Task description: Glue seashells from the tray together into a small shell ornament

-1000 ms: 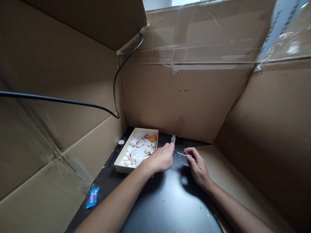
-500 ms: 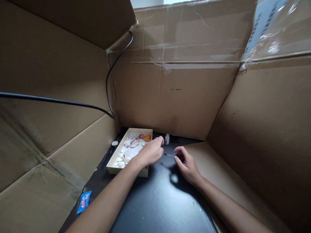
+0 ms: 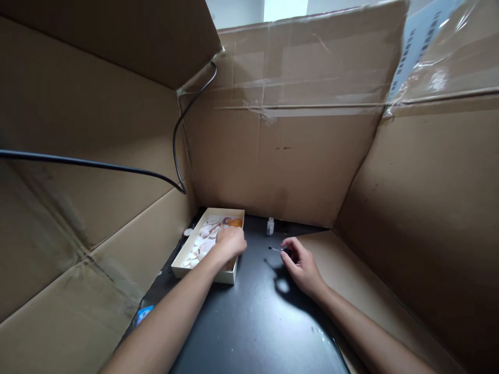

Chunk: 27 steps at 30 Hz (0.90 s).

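My left hand (image 3: pixel 231 242) is over the right side of a shallow cream box (image 3: pixel 202 275), its fingers curled and pointing down. Whatever its fingertips hold, if anything, is hidden. Inside the box lie several white shells (image 3: pixel 193 255) and, at the far right corner, an orange piece (image 3: pixel 235 223). My right hand (image 3: pixel 302 265) pinches a thin clear applicator stick (image 3: pixel 275 249) with a dark tip that points left. Its black end is partly hidden in the fingers. Beyond the hands, a small clear glass bottle (image 3: pixel 270 227) stands upright without a cap.
Cardboard walls (image 3: pixel 273 166) enclose the black tabletop (image 3: pixel 249 311) at the back and sides. A black cable (image 3: pixel 97 162) hangs along the left wall. A blue packet (image 3: pixel 144 314) lies left of my left forearm. A small round pale object (image 3: pixel 187 232) sits left of the box.
My left hand has moved left and down from beside the bottle to the box. My right hand stays nearly in place, the stick now showing more clearly. The view has tilted slightly upward.
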Motion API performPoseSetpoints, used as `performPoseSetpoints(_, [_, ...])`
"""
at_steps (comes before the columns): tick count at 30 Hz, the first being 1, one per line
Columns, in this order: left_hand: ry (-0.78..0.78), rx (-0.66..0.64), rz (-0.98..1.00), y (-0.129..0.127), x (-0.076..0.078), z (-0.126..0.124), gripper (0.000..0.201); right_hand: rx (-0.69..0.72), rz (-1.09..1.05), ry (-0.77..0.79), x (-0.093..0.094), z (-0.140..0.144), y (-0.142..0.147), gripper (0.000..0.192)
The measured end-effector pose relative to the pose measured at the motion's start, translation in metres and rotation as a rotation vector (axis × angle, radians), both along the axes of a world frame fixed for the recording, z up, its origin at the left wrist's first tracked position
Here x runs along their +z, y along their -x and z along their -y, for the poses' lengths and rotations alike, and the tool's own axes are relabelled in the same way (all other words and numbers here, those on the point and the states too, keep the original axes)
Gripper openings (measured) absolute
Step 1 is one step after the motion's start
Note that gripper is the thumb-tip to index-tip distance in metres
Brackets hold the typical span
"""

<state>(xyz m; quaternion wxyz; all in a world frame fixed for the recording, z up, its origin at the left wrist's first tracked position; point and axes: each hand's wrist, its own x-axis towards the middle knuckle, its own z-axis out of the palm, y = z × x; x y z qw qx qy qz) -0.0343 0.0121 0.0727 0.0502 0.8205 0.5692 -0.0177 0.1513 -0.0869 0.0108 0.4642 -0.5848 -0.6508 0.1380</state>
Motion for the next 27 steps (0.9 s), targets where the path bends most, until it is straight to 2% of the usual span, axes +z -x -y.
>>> performPoseSetpoints(3, [-0.001, 0.016, -0.032, 0.007, 0.003, -0.006, 0.038, 0.004, -0.001, -0.002, -0.001, 0.000, -0.001, 0.020])
performPoseSetpoints(11, [-0.024, 0.115, 0.001, 0.029, -0.002, -0.026, 0.038, 0.003, -0.008, -0.002, -0.003, -0.001, -0.001, 0.020])
performPoseSetpoints(15, [0.012, 0.144, 0.018, 0.036, -0.003, -0.029, 0.038, 0.004, -0.013, 0.011, -0.003, -0.001, -0.002, 0.021])
performPoseSetpoints(20, [0.022, 0.111, -0.017, 0.040, -0.003, -0.033, 0.035, -0.001, -0.017, 0.013, -0.002, -0.001, -0.001, 0.022])
performPoseSetpoints(23, [-0.059, 0.067, -0.009, 0.038, 0.010, -0.018, 0.035, -0.009, -0.022, 0.010, 0.000, -0.002, -0.001, 0.022])
performPoseSetpoints(25, [-0.154, -0.007, 0.077, 0.033, 0.024, 0.008, 0.036, -0.017, -0.034, 0.005, 0.000, -0.003, -0.001, 0.022])
performPoseSetpoints(27, [-0.090, -0.241, 0.246, 0.023, 0.036, 0.047, 0.038, -0.001, -0.059, 0.003, -0.001, -0.004, -0.003, 0.023])
